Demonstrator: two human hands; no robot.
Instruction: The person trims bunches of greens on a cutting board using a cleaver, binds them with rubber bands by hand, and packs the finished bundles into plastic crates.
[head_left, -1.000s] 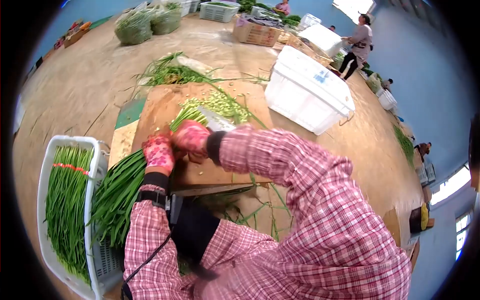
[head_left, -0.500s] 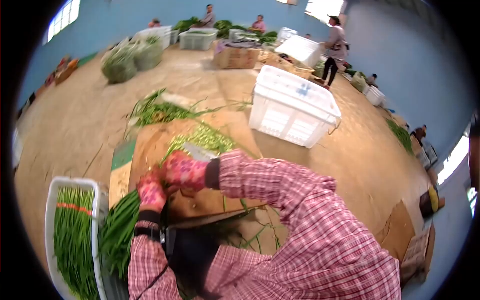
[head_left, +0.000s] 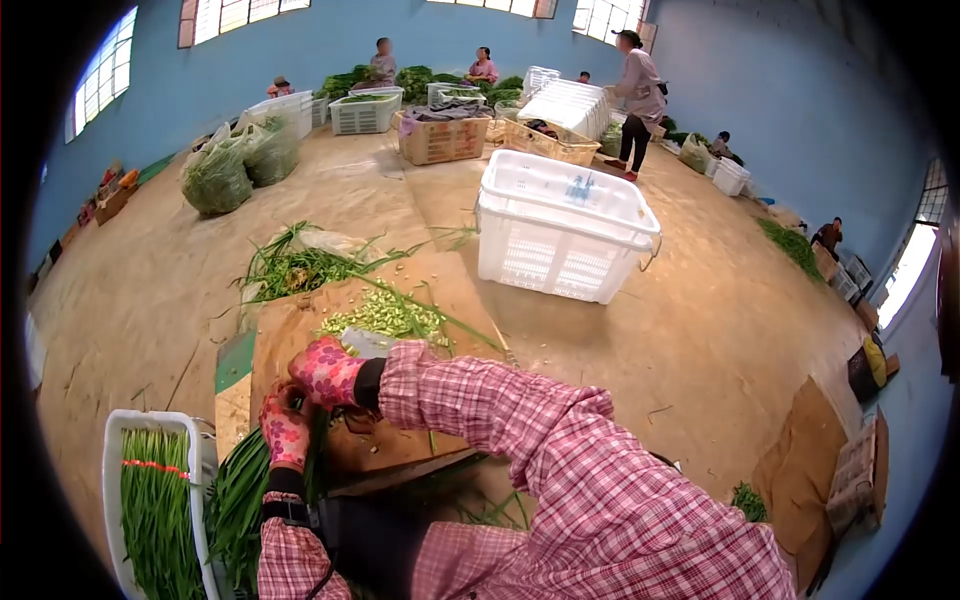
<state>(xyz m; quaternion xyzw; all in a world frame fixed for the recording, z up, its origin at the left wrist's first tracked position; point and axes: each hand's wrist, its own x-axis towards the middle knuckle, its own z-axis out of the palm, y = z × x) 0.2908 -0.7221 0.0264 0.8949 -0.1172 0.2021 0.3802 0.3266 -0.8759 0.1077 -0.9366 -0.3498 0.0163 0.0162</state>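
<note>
My left hand point(head_left: 286, 428), in a pink flowered glove, is closed around a bunch of green chives point(head_left: 240, 478) whose leaves trail down at the left. Right beside it, my right hand point(head_left: 328, 372) in a matching glove has its fingers curled in at the end of the bunch; what they grip is hidden. Both hands are over a brown board point(head_left: 290, 325). Just beyond my right wrist shows a flat grey blade point(head_left: 368, 342), partly covered by my sleeve. Pale cut stalk ends point(head_left: 390, 312) lie scattered past it.
On the left stands a white crate point(head_left: 112, 500) of chives tied with a red band. Loose green trimmings point(head_left: 290, 270) lie past the board. Stacked white crates point(head_left: 560, 250) stand ahead. Farther back are filled plastic bags point(head_left: 217, 175), a cardboard box point(head_left: 440, 140) and several people.
The view has tilted up, showing more wall and windows. Both hands stay together at the bunch's end; my right hand has shifted slightly left and down.
</note>
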